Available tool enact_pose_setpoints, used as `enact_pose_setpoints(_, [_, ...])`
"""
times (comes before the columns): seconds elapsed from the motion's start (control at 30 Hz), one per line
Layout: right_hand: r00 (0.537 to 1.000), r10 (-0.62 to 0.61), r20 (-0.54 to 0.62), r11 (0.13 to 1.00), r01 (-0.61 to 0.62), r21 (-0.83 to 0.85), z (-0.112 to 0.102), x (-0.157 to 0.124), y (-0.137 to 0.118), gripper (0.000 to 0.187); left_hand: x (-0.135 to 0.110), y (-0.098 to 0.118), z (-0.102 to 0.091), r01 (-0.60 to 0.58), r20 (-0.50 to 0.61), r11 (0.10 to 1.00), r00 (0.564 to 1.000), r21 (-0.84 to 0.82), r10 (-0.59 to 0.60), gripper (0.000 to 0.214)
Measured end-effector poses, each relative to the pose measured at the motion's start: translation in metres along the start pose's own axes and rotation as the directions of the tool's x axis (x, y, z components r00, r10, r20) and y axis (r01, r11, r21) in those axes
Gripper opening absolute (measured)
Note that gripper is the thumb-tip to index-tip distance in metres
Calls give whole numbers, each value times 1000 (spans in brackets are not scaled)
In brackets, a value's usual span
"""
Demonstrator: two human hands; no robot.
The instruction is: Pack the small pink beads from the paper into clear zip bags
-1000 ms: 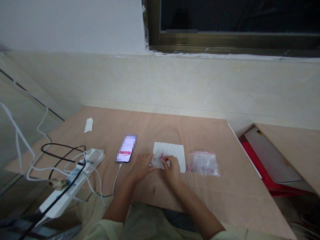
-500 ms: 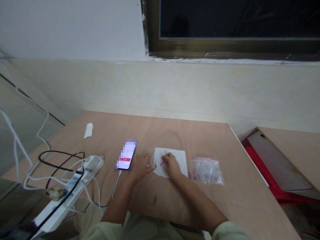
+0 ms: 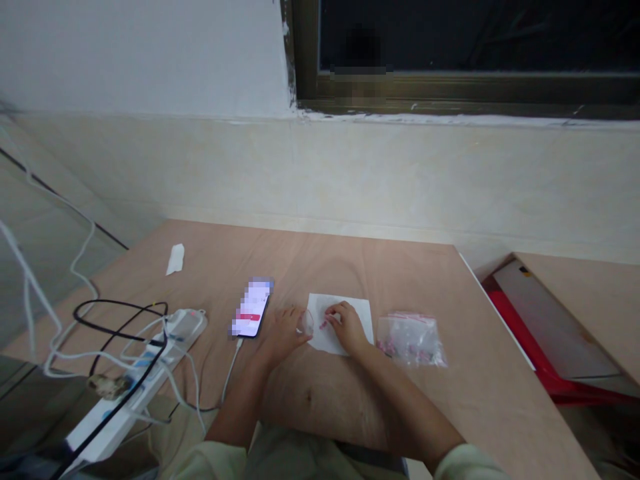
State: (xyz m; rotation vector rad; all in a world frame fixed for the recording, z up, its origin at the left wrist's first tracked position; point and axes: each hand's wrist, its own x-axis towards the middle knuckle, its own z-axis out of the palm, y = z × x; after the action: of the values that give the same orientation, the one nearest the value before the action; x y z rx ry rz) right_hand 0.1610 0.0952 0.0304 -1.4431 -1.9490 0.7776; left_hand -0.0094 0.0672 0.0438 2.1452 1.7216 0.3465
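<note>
My left hand [image 3: 283, 335] rests on the plywood board [image 3: 380, 400] at the left edge of a white paper sheet [image 3: 345, 340], its fingertips against a small clear plastic piece [image 3: 307, 323]. My right hand [image 3: 347, 328] lies over the sheet, with fingers beside several tiny pink pieces [image 3: 325, 322]. Whether those fingers pinch one is hidden. To the right of the sheet lies a clear zip bag [image 3: 411, 341] holding pink pieces.
A smartphone [image 3: 251, 308] with a white cable lies left of my left hand. Further left sit a white power strip [image 3: 165, 353] with tangled cables and a tissue scrap [image 3: 175, 259]. The board's right edge drops toward a red-framed object [image 3: 540, 347].
Both hands have lowered from a raised position, closer to the sheet and slightly apart. The view has tilted slightly. The sheet, bag and phone stay in place on the board.
</note>
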Motion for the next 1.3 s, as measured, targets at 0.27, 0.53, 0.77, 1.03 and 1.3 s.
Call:
enact_pose_setpoints(0.27, [999,49,19,997,-47,-60,13,-10,-3,25,-4,-6,10,36,6,999,999,1,-36,50])
enact_pose_setpoints(0.53, [997,24,76,988,-12,-156,15,-4,13,17,-5,4,-7,53,43,997,998,57,-55,48])
enact_pose_setpoints(0.77, [999,-15,-28,999,16,52,8,-4,-11,11,1,8,-4,12,35,1000,999,-28,-11,47])
enact_pose_setpoints(1.03, [999,25,26,994,-22,-106,18,-12,4,19,-4,5,-11,26,37,999,999,-32,-25,46])
enact_pose_setpoints(1.3, [998,7,-61,1000,-7,2,12,-11,-4,10,-10,7,-1,47,30,999,998,-19,-47,48])
